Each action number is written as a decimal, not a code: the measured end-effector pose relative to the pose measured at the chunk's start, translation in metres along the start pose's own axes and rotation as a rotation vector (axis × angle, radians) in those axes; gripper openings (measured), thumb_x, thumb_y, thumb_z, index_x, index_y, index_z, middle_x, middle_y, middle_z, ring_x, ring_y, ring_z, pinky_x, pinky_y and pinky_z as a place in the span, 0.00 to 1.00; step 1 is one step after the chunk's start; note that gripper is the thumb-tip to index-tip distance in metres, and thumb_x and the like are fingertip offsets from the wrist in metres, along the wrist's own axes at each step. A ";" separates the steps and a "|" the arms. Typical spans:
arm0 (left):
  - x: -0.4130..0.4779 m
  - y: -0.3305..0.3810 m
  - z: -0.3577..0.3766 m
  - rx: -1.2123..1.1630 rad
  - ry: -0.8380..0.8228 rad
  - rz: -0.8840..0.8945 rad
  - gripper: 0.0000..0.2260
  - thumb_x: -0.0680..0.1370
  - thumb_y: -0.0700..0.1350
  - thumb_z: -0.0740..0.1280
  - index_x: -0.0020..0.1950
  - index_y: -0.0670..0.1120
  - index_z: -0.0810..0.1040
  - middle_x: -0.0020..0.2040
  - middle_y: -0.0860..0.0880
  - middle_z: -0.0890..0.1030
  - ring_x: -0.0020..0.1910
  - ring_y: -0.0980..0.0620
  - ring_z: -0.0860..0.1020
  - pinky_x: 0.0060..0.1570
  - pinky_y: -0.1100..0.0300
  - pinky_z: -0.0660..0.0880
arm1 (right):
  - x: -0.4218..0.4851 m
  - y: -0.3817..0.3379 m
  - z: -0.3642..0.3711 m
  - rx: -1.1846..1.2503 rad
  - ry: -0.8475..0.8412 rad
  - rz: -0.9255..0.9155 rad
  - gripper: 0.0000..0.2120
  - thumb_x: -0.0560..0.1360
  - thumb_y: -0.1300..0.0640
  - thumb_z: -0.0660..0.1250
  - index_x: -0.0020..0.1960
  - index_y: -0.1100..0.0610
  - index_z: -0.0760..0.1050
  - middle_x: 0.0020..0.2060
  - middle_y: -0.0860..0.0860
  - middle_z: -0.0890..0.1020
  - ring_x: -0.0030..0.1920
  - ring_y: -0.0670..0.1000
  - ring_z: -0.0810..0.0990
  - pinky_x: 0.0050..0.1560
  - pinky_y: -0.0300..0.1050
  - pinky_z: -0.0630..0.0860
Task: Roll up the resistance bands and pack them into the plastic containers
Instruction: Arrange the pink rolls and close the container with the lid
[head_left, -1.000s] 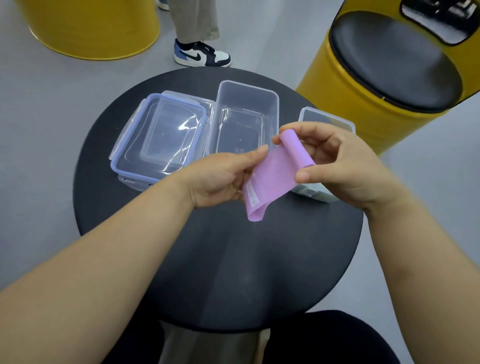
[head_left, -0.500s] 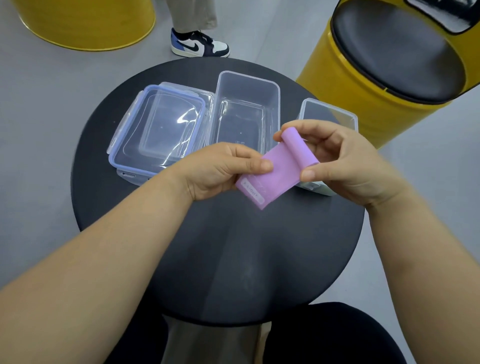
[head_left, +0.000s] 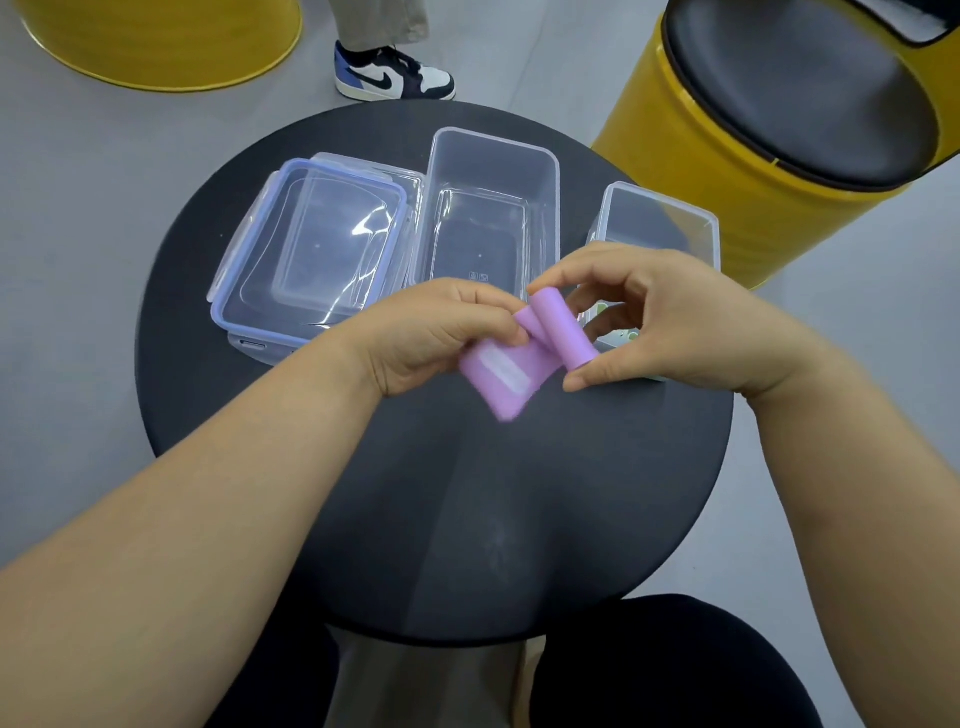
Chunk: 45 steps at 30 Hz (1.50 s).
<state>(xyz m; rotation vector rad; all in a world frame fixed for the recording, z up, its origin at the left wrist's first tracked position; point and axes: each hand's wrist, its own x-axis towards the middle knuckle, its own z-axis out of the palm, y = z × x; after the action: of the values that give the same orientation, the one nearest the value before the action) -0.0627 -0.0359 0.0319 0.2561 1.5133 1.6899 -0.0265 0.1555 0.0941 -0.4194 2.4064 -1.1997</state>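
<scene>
A pink-purple resistance band (head_left: 524, 358) is partly rolled above the round black table (head_left: 467, 519). My right hand (head_left: 670, 322) pinches the rolled end between thumb and fingertips. My left hand (head_left: 436, 338) pinches the flat loose end, which shows a white label. Behind my hands stand clear plastic containers: an open tall one (head_left: 491, 218) in the middle, and a smaller open one (head_left: 660, 228) at the right with something pale green in it, partly hidden by my right hand. A closed container with a blue-rimmed lid (head_left: 311, 249) lies at the left.
A yellow drum stool with a black cushion (head_left: 779, 119) stands close to the table's far right. Another yellow drum (head_left: 161, 47) is at the far left. A person's sneaker (head_left: 395, 78) is on the grey floor beyond the table. My dark-clothed knees (head_left: 649, 670) are under the near edge.
The roll has grown and the loose flat part is shorter. Both hands have drawn closer together, and my left hand has shifted along the band toward the roll.
</scene>
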 end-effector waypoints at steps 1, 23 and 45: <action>0.000 0.000 0.000 -0.024 -0.003 0.007 0.07 0.67 0.40 0.65 0.40 0.45 0.82 0.38 0.50 0.82 0.40 0.55 0.80 0.44 0.63 0.78 | 0.001 0.001 0.000 -0.022 -0.005 -0.009 0.26 0.62 0.61 0.79 0.57 0.50 0.76 0.51 0.45 0.77 0.49 0.47 0.79 0.49 0.39 0.79; -0.001 -0.003 0.005 0.059 -0.104 -0.048 0.07 0.64 0.43 0.73 0.42 0.46 0.85 0.41 0.50 0.84 0.41 0.55 0.81 0.46 0.66 0.77 | 0.002 0.003 -0.006 -0.096 -0.145 0.060 0.29 0.60 0.62 0.79 0.58 0.46 0.75 0.49 0.45 0.77 0.49 0.49 0.79 0.53 0.47 0.79; 0.004 -0.003 0.019 -0.178 0.268 0.181 0.12 0.66 0.48 0.70 0.46 0.46 0.84 0.45 0.49 0.85 0.46 0.52 0.81 0.52 0.58 0.77 | 0.009 0.012 0.053 0.444 0.728 0.096 0.04 0.72 0.58 0.71 0.45 0.50 0.78 0.35 0.45 0.81 0.38 0.41 0.79 0.43 0.34 0.76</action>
<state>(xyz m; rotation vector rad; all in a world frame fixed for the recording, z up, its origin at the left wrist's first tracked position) -0.0516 -0.0193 0.0329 0.0758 1.5554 2.0564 -0.0098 0.1221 0.0540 0.3283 2.5343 -2.0359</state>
